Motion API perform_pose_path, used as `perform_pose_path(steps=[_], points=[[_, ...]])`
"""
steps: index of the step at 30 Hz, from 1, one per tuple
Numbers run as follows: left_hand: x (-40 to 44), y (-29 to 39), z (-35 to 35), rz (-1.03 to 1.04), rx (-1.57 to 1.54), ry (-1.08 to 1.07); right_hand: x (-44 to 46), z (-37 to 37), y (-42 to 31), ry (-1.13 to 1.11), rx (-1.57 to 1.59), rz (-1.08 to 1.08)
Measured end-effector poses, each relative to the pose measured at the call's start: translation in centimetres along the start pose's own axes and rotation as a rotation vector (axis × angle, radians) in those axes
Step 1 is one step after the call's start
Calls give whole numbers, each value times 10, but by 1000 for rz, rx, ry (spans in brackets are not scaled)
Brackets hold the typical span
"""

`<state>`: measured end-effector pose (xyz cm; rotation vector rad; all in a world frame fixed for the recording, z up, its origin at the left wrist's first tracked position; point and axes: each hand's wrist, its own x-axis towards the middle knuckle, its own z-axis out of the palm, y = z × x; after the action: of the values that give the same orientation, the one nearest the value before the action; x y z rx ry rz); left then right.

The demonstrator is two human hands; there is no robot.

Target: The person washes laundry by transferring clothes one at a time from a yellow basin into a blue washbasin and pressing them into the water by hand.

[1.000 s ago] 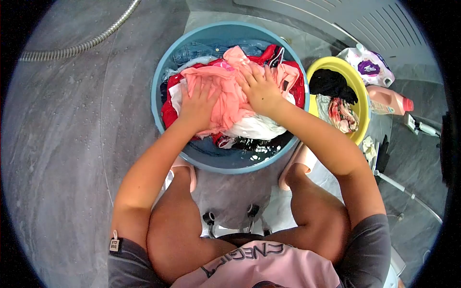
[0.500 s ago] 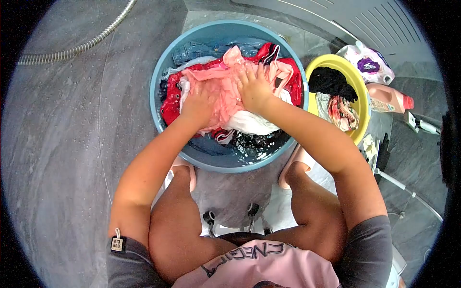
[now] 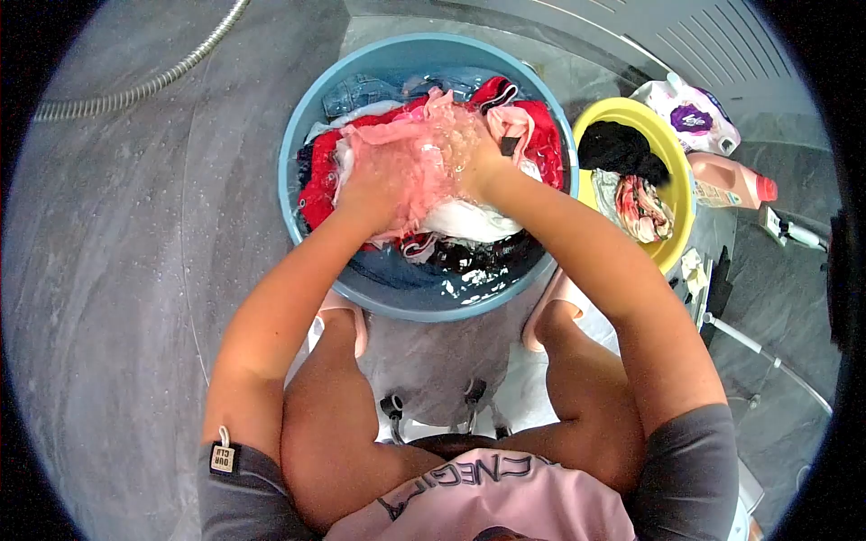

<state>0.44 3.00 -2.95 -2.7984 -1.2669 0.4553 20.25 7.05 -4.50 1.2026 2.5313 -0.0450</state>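
A large blue tub (image 3: 290,212) holds soaking clothes and water between my feet. My left hand (image 3: 372,191) presses into a wet pink garment (image 3: 397,144), its fingers hidden by cloth and water. On the other side of that garment my right hand (image 3: 480,167) is pushed down among splashing water, which blurs its fingers. Red clothing (image 3: 317,200) lies to the left and more of it to the right. Below the hands bulges a white cloth (image 3: 469,221), with dark fabric (image 3: 478,254) under the water. Blue denim (image 3: 363,93) floats near the far rim.
A yellow basin (image 3: 688,194) with black cloth (image 3: 621,149) and a patterned cloth (image 3: 645,209) stands right of the tub. Past it are a pink bottle (image 3: 726,180) and a white pack with a purple label (image 3: 690,117). A metal hose (image 3: 149,95) hangs at upper left.
My right hand has sunk from on top of the pink garment into the water, its spread fingers no longer visible. Water now splashes around both hands, and the pink cloth has shifted.
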Motion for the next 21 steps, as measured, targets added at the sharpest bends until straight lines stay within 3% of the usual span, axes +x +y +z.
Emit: perform_pose_path(steps=[2, 3, 5, 6, 7, 10, 11, 13, 15, 17, 19, 20, 21], points=[[-3, 1, -11, -24, -5, 11, -5, 2, 11, 287, 261, -132], [-4, 2, -13, -50, -9, 22, -5, 1, 17, 286, 262, -131], [-6, 1, -11, -57, -62, 45, -4, -2, 31, -13, 615, -133], [-7, -1, -8, -65, -115, 68, 3, 12, 36, 168, 709, -216], [-9, -3, 2, -64, -116, 68, 6, 27, 45, 167, 709, -216], [-7, -4, 18, -52, -104, 150, 5, 25, 56, 45, 1348, 55], [-5, -5, 0, -55, -126, 37, 3, 24, 59, 45, 1349, 61], [-4, -4, -6, -51, -145, -73, -2, 15, 67, 95, 1894, 214], [-7, -6, -3, -67, -197, 26, -10, 9, 65, 238, 1928, 251], [-7, -2, -18, -90, -184, -36, -15, 16, 67, 391, 1997, 313], [-9, -1, -10, -100, -167, -93, -33, 10, 72, 441, 1961, 165], [-19, -12, 23, -65, -253, 32, -48, 5, 75, 451, 1976, 162], [-20, -13, 10, -30, -338, 155, -62, 0, 80, 463, 1992, 157]])
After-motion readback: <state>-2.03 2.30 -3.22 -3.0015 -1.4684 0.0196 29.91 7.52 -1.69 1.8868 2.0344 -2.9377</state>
